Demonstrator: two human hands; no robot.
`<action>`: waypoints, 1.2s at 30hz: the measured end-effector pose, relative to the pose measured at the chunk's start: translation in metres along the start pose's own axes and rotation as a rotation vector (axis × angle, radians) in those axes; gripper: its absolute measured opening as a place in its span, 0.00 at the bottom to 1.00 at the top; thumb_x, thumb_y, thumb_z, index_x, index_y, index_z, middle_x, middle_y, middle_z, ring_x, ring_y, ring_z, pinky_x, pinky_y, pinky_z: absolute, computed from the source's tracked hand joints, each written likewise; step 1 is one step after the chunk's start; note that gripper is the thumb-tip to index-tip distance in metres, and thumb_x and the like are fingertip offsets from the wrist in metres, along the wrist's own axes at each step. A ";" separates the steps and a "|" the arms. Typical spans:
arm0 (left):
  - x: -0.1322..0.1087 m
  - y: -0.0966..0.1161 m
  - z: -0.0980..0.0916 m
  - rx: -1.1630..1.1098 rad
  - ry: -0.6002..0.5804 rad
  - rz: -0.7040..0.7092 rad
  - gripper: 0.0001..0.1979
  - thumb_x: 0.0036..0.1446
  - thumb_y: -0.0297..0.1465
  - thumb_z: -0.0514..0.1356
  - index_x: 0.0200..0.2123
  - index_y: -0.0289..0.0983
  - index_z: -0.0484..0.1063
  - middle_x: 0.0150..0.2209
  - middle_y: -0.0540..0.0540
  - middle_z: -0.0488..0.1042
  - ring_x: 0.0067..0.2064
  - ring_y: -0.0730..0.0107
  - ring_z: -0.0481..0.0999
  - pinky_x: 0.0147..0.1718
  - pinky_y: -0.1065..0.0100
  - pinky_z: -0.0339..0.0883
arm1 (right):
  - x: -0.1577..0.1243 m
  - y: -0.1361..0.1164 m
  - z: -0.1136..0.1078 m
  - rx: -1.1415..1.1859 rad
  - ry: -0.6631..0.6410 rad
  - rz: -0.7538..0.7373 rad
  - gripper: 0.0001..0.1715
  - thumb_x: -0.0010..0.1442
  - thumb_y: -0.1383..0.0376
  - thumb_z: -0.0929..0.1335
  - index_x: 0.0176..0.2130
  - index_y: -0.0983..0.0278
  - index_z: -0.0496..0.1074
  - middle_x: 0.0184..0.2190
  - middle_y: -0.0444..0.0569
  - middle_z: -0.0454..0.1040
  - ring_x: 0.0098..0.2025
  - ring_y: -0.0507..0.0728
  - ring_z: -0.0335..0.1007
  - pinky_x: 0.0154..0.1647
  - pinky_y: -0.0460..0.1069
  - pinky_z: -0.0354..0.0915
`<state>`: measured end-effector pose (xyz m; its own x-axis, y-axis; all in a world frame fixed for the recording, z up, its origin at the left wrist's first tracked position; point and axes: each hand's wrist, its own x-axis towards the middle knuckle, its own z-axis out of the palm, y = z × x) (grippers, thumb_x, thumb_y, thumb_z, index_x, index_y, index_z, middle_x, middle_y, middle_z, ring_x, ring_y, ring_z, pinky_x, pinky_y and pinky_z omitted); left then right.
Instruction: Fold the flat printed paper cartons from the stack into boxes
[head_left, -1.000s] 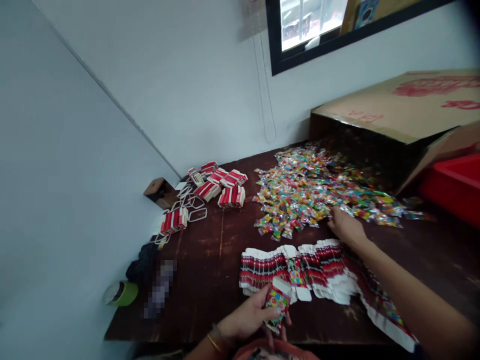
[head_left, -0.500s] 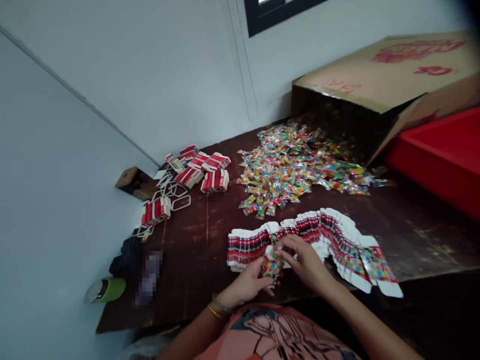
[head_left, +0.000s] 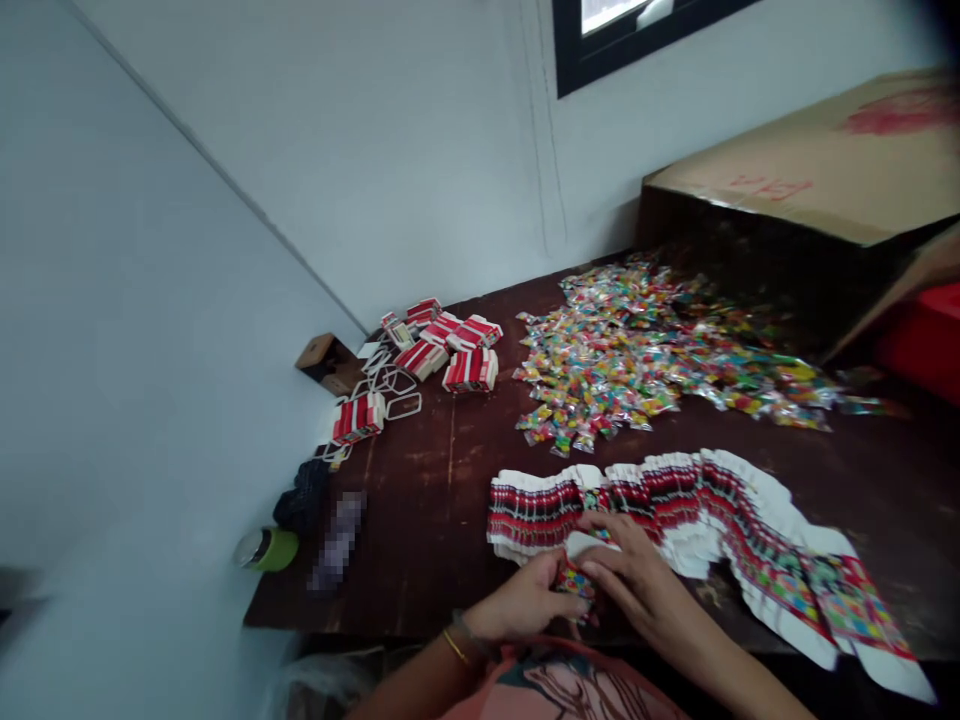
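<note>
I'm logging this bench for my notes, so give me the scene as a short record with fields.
Left hand: holds a small colourful carton at the near table edge
Right hand: fingers on the same carton
Flat cartons: fanned row just beyond the hands
Sweets: loose heap spilling from the cardboard box
Finished packs: red and white cluster near the wall corner
Table: dark wood

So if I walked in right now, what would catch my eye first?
Probably the bright heap of wrapped candies spread over the far side of the dark table. Nearer, a long fanned row of red-and-white flat cartons runs along the front edge, where the left hand and right hand meet around one small colourful carton.
</note>
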<state>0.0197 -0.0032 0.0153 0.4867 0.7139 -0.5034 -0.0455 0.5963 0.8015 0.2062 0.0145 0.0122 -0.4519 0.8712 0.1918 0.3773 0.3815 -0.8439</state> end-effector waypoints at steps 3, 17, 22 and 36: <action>-0.004 0.006 0.002 0.117 0.049 0.093 0.27 0.52 0.50 0.61 0.46 0.34 0.73 0.38 0.45 0.74 0.38 0.67 0.71 0.46 0.60 0.64 | -0.014 0.003 0.010 0.246 0.153 0.152 0.12 0.63 0.56 0.64 0.44 0.54 0.75 0.51 0.51 0.68 0.52 0.61 0.67 0.52 0.55 0.66; 0.005 0.010 0.009 0.321 0.055 0.130 0.14 0.48 0.32 0.59 0.38 0.34 0.76 0.32 0.48 0.72 0.35 0.68 0.67 0.40 0.66 0.63 | -0.025 0.009 0.008 0.503 -0.064 0.288 0.12 0.58 0.59 0.68 0.42 0.57 0.78 0.42 0.52 0.77 0.46 0.61 0.73 0.47 0.53 0.70; 0.013 0.003 0.006 -0.105 0.097 -0.003 0.16 0.43 0.31 0.57 0.36 0.33 0.76 0.27 0.48 0.70 0.28 0.72 0.65 0.32 0.68 0.61 | -0.011 -0.011 -0.004 0.357 -0.089 0.176 0.18 0.64 0.56 0.64 0.49 0.54 0.76 0.49 0.54 0.74 0.50 0.61 0.72 0.52 0.54 0.68; -0.001 -0.012 -0.002 -0.201 -0.075 0.108 0.25 0.54 0.43 0.63 0.53 0.38 0.70 0.45 0.43 0.75 0.48 0.61 0.73 0.55 0.55 0.57 | -0.001 -0.003 -0.001 0.226 -0.014 0.053 0.15 0.65 0.59 0.64 0.47 0.56 0.77 0.41 0.52 0.77 0.44 0.58 0.73 0.45 0.51 0.70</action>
<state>0.0182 -0.0100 0.0054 0.5327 0.7529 -0.3865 -0.2702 0.5841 0.7654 0.2059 0.0133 0.0146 -0.4482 0.8832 0.1383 0.2111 0.2549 -0.9437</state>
